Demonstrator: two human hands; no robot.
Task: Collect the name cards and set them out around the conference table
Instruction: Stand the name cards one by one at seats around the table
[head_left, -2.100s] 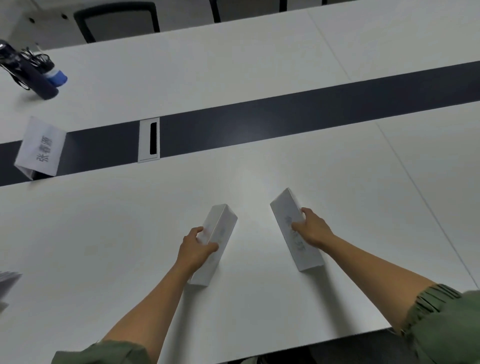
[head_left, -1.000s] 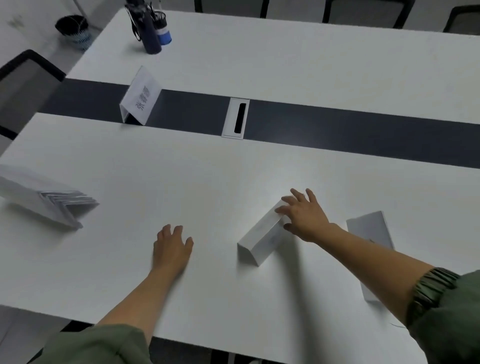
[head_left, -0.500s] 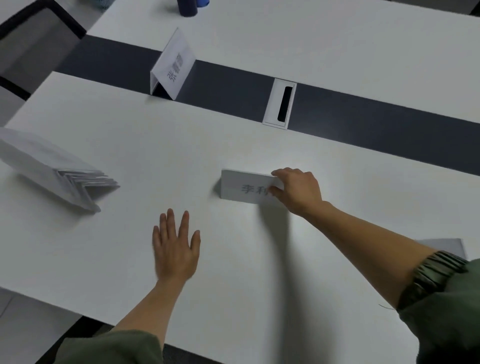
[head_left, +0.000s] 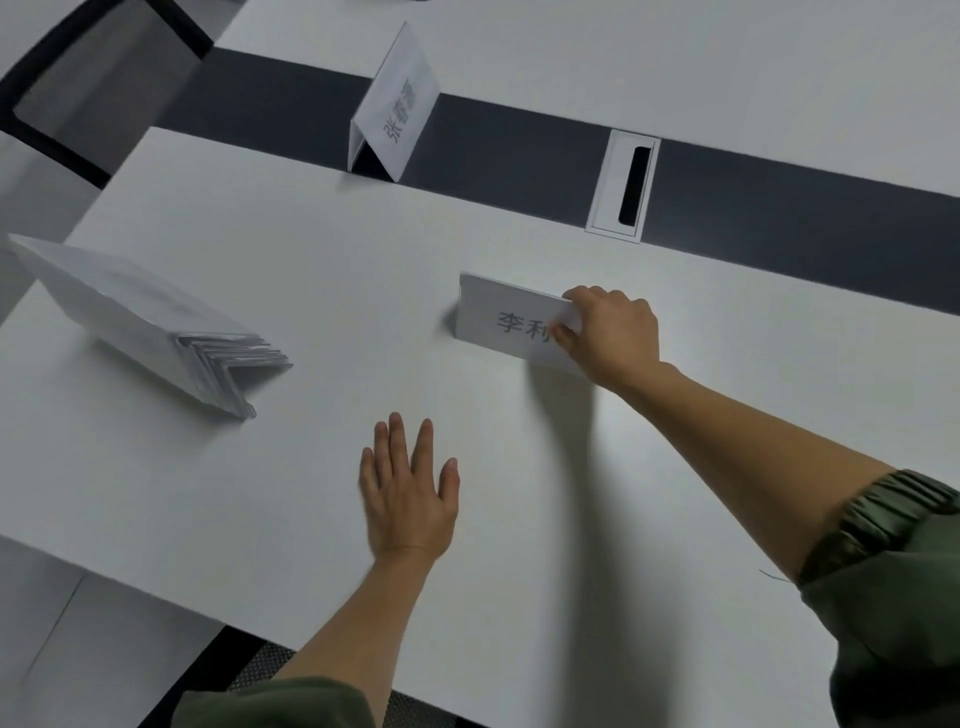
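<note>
- Our right hand (head_left: 610, 335) gripped the right end of a folded name card (head_left: 506, 325), with the thumb on the printed front face and the other fingers over the top fold.
- This card stood upright on the white conference table (head_left: 311, 270), near its middle, with dark printed characters facing us; the last characters were hidden behind the hand.
- Our left hand (head_left: 408, 493) was released and held nothing. It was spread flat, palm down, fingers a little apart, over the bare table nearer to us; we could not tell if it touched the surface.
- A stack of folded name cards (head_left: 156, 325) lay on its side at the left part of the table, well apart from both hands, the folded edges nested one in another.
- A second name card (head_left: 395, 106) stood like a tent on the dark strip (head_left: 779, 218) that runs across the table, far from us.
- A white cable port (head_left: 623, 184) with a black slot sat in the same strip, to the right of that card.
- Part of a dark chair (head_left: 98, 88) showed at the top left corner, beyond the table's end.
</note>
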